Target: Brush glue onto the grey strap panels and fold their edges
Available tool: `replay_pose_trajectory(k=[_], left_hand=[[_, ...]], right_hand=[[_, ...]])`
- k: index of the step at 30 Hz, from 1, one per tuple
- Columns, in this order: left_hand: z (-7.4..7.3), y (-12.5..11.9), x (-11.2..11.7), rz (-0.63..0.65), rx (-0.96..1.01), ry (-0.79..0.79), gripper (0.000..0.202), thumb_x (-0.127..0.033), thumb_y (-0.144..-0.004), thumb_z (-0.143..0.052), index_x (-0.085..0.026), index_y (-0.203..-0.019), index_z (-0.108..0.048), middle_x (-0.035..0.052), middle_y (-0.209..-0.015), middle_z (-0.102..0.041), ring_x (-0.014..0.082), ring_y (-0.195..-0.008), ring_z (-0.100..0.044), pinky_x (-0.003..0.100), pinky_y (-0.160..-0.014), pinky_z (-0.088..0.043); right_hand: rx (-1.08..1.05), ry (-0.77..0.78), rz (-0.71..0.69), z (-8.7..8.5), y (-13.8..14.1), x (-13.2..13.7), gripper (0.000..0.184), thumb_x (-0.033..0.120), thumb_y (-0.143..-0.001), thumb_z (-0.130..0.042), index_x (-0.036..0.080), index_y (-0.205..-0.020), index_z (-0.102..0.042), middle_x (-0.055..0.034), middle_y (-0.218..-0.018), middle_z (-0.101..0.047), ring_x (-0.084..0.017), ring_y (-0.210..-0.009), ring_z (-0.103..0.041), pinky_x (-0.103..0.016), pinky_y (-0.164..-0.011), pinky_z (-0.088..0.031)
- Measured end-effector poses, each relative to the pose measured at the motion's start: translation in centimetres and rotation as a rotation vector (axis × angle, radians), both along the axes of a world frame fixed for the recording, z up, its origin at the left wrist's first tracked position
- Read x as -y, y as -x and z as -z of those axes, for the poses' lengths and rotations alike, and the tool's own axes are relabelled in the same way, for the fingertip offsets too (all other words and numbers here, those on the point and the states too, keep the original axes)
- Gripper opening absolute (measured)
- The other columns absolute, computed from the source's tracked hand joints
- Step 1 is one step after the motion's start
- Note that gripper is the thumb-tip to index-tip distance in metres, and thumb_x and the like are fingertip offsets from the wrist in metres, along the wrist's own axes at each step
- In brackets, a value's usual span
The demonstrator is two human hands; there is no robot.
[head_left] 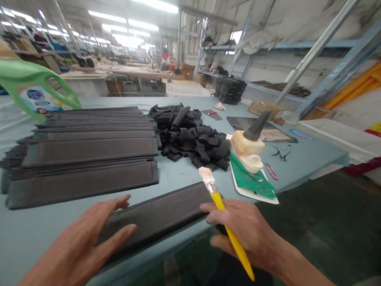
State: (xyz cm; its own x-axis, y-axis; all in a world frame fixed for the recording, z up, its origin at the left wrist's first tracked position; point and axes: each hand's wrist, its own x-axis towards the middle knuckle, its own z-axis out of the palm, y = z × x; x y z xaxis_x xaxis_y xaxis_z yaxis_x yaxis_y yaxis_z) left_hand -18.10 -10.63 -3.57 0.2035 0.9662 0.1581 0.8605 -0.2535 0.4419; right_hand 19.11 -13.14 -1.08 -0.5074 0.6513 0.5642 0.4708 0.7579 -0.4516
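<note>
A long black fabric strip (166, 210) lies along the table's front edge. My left hand (86, 234) is over its left end, thumb and fingers apart, holding nothing. In my right hand (241, 226) is a paintbrush with a yellow handle (236, 242), its whitish, coated bristles (205, 174) pointing up and away. The right fingertips are at the strip's right end; whether they touch it I cannot tell. Beyond the strip is a heap of short black fabric pieces (199, 143). Stacks of long black strips (92, 151) lie to the left.
A green jug (18, 79) stands at the back left. On the right, a glue-smeared container with a dark cone nozzle (247, 143) sits on a green-and-white sheet (253, 182). Pink-handled snips (272, 171), eyeglasses (281, 151) and a cardboard box (263, 109) lie nearby. The table edge drops off at right.
</note>
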Motion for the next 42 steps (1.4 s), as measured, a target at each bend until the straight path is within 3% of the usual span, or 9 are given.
replay_pose_trajectory(k=[2,4,7,10,14,17,23,34,42], left_hand=[[-0.8,-3.0,1.4,-0.026,0.179,0.077,0.049,-0.068,-0.085,-0.061,-0.031,-0.114,-0.075,0.0034,-0.105,-0.081,0.0271,-0.094,-0.077,0.035,-0.090,-0.063],[-1.4,-6.4,3.0,-0.022,0.335,0.169,0.043,-0.067,-0.085,-0.062,-0.031,-0.103,-0.078,0.0009,-0.093,-0.081,0.0229,-0.084,-0.077,0.028,-0.079,-0.063],[-1.4,-10.8,5.2,0.023,0.528,0.327,0.032,-0.056,-0.088,-0.064,-0.029,-0.093,-0.079,-0.0005,-0.089,-0.080,0.0194,-0.083,-0.074,0.024,-0.080,-0.061],[-0.7,-13.3,6.2,0.117,0.690,0.371,0.031,-0.052,-0.091,-0.062,-0.025,-0.091,-0.078,0.0015,-0.085,-0.078,0.0187,-0.080,-0.072,0.024,-0.075,-0.059],[-0.4,-14.1,6.2,0.101,0.773,0.292,0.025,-0.046,-0.093,-0.064,-0.023,-0.091,-0.074,0.0009,-0.082,-0.075,0.0170,-0.075,-0.070,0.024,-0.072,-0.057],[-1.3,-14.1,5.9,0.098,0.762,0.161,0.015,-0.037,-0.092,-0.066,-0.024,-0.086,-0.073,-0.0019,-0.078,-0.073,0.0141,-0.071,-0.069,0.022,-0.069,-0.055],[-2.7,-14.7,6.0,0.209,0.691,-0.082,0.007,-0.021,-0.090,-0.066,-0.024,-0.085,-0.067,-0.0073,-0.073,-0.067,0.0077,-0.065,-0.063,0.015,-0.064,-0.051],[-3.3,-17.2,6.3,0.319,0.604,-0.222,0.006,-0.020,-0.094,-0.066,-0.024,-0.091,-0.063,-0.0047,-0.079,-0.069,0.0091,-0.068,-0.063,0.018,-0.063,-0.052],[-2.8,-18.1,6.3,0.412,0.478,-0.344,0.011,-0.018,-0.100,-0.061,-0.024,-0.109,-0.058,0.0010,-0.091,-0.069,0.0143,-0.084,-0.069,0.024,-0.075,-0.056]], right_hand=[[-0.505,0.239,0.027,0.3,0.8,1.6,0.035,0.050,-0.109,-0.044,0.025,-0.115,-0.067,-0.0029,-0.076,-0.074,-0.016,-0.058,-0.063,-0.026,-0.054,-0.049],[-1.015,0.534,0.100,0.7,1.9,2.7,0.055,0.068,-0.105,-0.036,0.026,-0.115,-0.070,0.0025,-0.055,-0.059,-0.013,-0.045,-0.048,-0.022,-0.046,-0.042],[-1.470,0.827,0.177,1.4,3.6,3.3,0.053,0.073,-0.096,-0.053,0.025,-0.101,-0.075,0.0069,-0.048,-0.041,-0.009,-0.043,-0.032,-0.019,-0.045,-0.039],[-1.667,0.979,0.172,2.6,5.0,3.5,0.042,0.063,-0.089,-0.072,0.022,-0.088,-0.075,0.0104,-0.046,-0.027,-0.007,-0.044,-0.018,-0.015,-0.042,-0.032],[-1.765,1.088,0.175,4.1,5.2,3.8,0.038,0.058,-0.082,-0.083,0.021,-0.085,-0.074,0.0134,-0.048,-0.016,-0.007,-0.047,-0.007,-0.012,-0.039,-0.027],[-1.795,1.133,0.174,4.4,4.8,3.9,0.038,0.054,-0.075,-0.090,0.021,-0.081,-0.072,0.0148,-0.049,-0.013,-0.006,-0.048,-0.003,-0.011,-0.039,-0.026],[-1.840,1.195,0.186,4.7,4.8,4.0,0.044,0.048,-0.063,-0.099,0.020,-0.079,-0.069,0.0167,-0.049,-0.013,-0.004,-0.046,-0.001,-0.010,-0.037,-0.026],[-1.852,1.284,0.063,6.7,3.3,4.4,0.045,0.049,-0.069,-0.095,0.019,-0.079,-0.064,0.0181,-0.047,-0.012,-0.004,-0.045,0.003,-0.010,-0.037,-0.024],[-1.804,1.231,0.219,6.8,2.8,4.9,0.047,0.056,-0.072,-0.091,0.021,-0.082,-0.062,0.0174,-0.047,-0.013,-0.005,-0.044,-0.001,-0.012,-0.036,-0.027]])
